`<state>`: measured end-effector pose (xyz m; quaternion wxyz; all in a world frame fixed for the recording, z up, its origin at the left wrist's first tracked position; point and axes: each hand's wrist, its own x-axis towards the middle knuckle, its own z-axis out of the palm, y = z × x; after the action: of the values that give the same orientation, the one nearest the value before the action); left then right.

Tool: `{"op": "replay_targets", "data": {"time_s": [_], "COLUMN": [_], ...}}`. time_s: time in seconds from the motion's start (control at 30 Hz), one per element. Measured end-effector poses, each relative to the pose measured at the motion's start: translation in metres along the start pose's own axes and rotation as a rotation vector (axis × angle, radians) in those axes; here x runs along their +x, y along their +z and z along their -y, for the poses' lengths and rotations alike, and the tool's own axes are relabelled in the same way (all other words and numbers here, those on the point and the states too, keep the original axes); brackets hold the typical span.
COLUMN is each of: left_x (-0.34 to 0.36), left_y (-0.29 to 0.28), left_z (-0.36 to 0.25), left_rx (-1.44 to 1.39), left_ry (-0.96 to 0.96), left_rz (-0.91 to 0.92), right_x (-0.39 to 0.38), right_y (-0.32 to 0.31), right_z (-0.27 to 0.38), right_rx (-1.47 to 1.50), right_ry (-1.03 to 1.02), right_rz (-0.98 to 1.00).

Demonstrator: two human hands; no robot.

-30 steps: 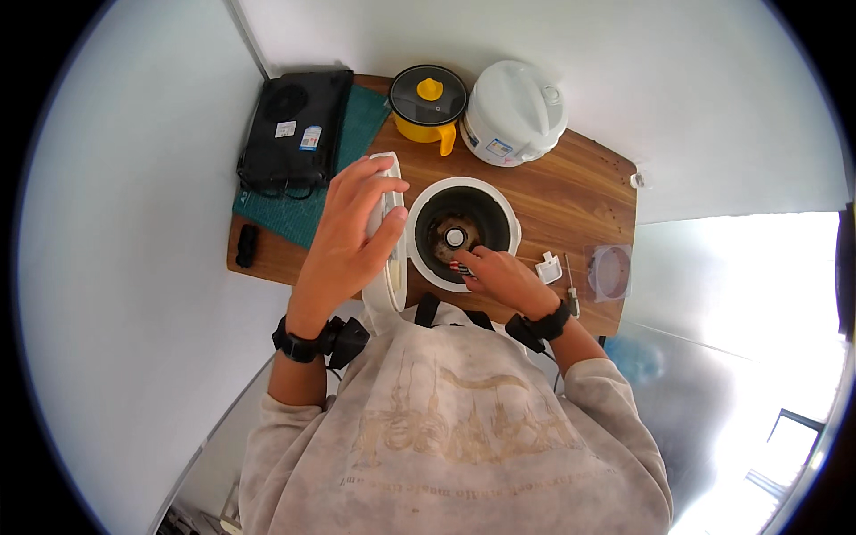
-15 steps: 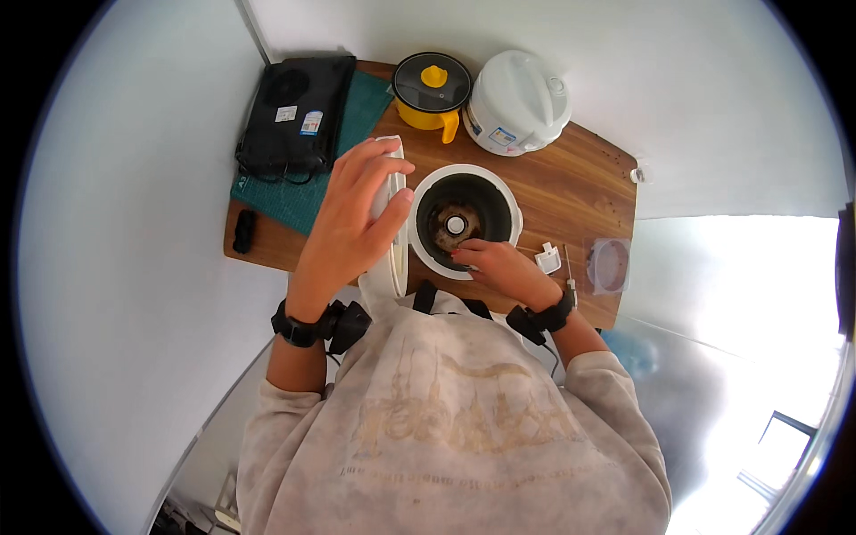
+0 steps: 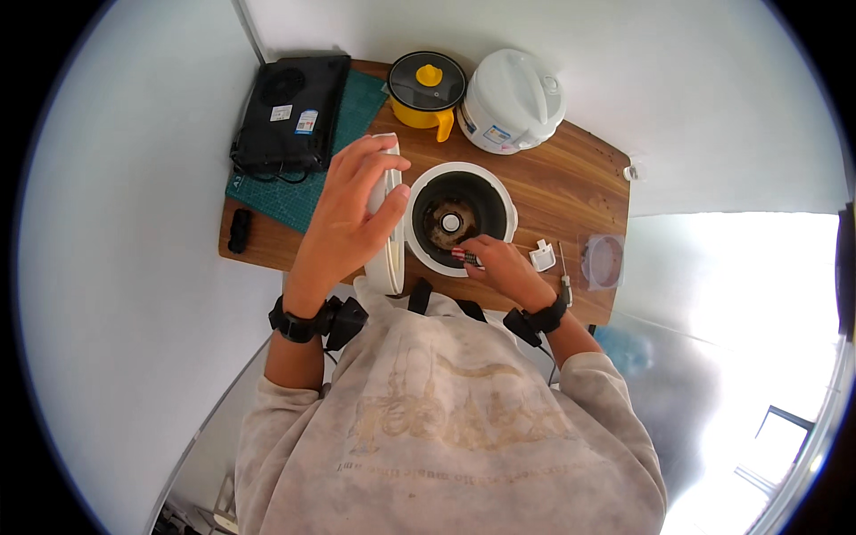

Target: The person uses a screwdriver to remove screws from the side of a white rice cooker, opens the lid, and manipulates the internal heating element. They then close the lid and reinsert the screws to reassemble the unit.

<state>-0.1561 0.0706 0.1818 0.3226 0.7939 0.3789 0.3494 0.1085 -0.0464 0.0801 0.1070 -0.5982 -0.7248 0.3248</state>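
An open white rice cooker stands near the front of the table, with no inner pot in it. Brown stains mark the bottom of its dark cavity, around a round metal centre piece. My left hand holds the raised white lid, fingers over its edge and thumb apart from them. At the cavity's near right rim, my right hand is closed on a small stick-like piece, red at the tip with dark and pale bands; its kind is unclear.
A white closed rice cooker and a yellow pot with a dark lid stand behind. At left, a black appliance lies on a green mat. At right are a white plastic part, a screwdriver and a clear container.
My right hand has lifted slightly, and more of the red-tipped banded piece shows in its fingers. My left hand stays on the lid. The whole view has shifted a little.
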Motion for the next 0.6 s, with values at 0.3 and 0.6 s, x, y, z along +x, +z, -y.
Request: {"op": "replay_targets", "data": {"time_s": [0.3,0.6], "left_x": [-0.001,0.001], "left_y": [0.001,0.004], "left_z": [0.004,0.005], "left_rx": [0.012,0.049], "left_ry": [0.031,0.020], "left_rz": [-0.001,0.004], "right_x": [0.001,0.015], "right_y": [0.014,0.013], "right_z": [0.015,0.009], "right_rx": [-0.172,-0.315], "right_ry": [0.166,-0.019], "right_rz": [-0.224,-0.144]}}
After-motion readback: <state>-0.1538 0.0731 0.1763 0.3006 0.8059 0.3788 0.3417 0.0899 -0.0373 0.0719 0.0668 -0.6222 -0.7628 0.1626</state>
